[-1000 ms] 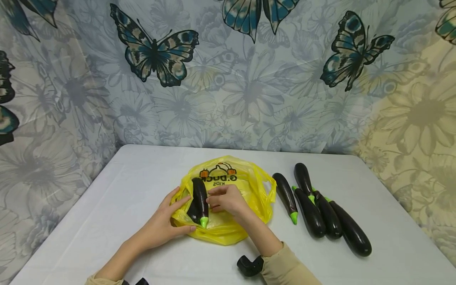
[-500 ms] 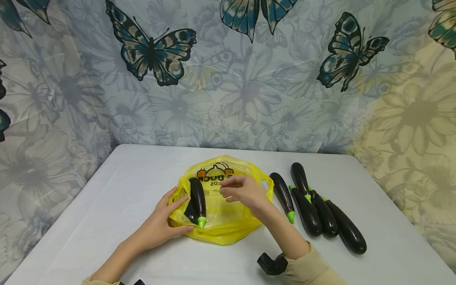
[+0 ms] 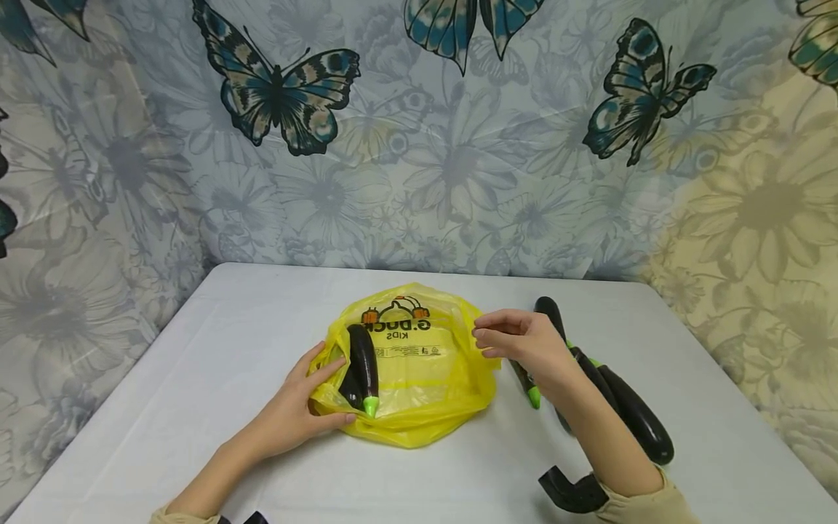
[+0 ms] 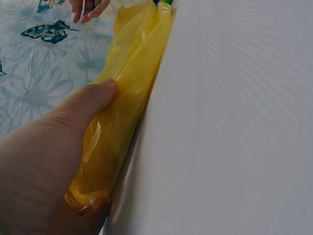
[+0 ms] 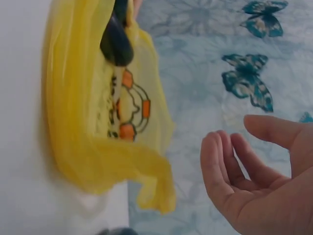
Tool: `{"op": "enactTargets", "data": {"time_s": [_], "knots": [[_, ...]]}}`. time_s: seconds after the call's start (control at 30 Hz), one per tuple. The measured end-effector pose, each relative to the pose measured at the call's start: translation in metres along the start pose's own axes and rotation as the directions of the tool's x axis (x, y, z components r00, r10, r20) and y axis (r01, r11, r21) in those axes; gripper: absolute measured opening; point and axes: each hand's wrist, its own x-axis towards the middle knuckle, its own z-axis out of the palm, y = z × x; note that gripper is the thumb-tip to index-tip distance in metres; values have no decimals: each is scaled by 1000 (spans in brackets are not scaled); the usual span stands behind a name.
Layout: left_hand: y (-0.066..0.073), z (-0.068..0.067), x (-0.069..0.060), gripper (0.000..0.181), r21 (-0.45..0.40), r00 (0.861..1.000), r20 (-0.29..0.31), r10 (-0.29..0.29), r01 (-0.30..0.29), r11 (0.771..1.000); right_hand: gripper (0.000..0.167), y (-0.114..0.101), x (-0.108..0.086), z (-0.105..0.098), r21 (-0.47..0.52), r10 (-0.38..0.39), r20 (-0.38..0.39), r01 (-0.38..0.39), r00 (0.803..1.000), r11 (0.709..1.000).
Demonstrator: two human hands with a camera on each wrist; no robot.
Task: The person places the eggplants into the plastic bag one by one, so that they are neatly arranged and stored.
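A yellow plastic bag (image 3: 425, 393) lies mid-table with its mouth spread wide. Two dark eggplants (image 3: 364, 364) with green stem ends lie inside its left part, one partly behind the other. My left hand (image 3: 294, 407) holds the bag's left rim, fingers at the far side and thumb along the near side; the left wrist view shows the thumb against the yellow plastic (image 4: 122, 112). My right hand (image 3: 530, 346) hovers beyond the bag's right edge, holding nothing, fingers loosely bent (image 5: 254, 181). Below it are more eggplants (image 3: 638, 415), partly hidden by the hand and forearm.
A white-covered table (image 3: 164, 407) bears everything. Behind it hangs a cloth with butterflies and flowers (image 3: 458, 175). A black curved piece (image 3: 572, 491) sits at my right cuff, and a similar dark one (image 3: 255, 518) shows near the left cuff.
My right hand has left the eggplants in the bag and moved right, across the bag, to above the loose eggplants. The left hand has stayed on the bag's rim.
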Motion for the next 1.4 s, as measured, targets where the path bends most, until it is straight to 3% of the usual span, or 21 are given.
{"op": "enactTargets", "data": {"time_s": [0.37,0.7,0.83,0.9,1.0,1.27,1.33,1.4], "knots": [[-1,-2,-3,93,0,1000,-6,-9,9,1000,44,12,-16,-61,-40,-39,-65,36,997,999],[-1,-1,-2,93,11,1000,2,-26,26,1000,18,36,-36,-128,98,-72,-52,76,996,992],[0,0,-1,93,5,1000,14,-26,26,1000,17,47,-47,-153,-5,-41,-61,41,997,999],[0,1,-1,92,5,999,19,-30,30,1000,16,51,-51,-162,-101,-4,-67,-3,998,995],[2,3,1,93,5,999,26,-29,29,1000,16,57,-57,-178,-158,31,-62,-41,998,987],[2,1,1,94,12,999,28,-30,29,999,22,75,-58,-221,-199,32,-12,-34,999,979],[2,1,1,93,16,999,25,-29,29,999,23,81,-54,-228,-165,42,27,-37,999,986],[0,0,1,93,16,999,23,-28,27,999,26,90,-50,-235,-67,47,92,-41,995,997]]}}
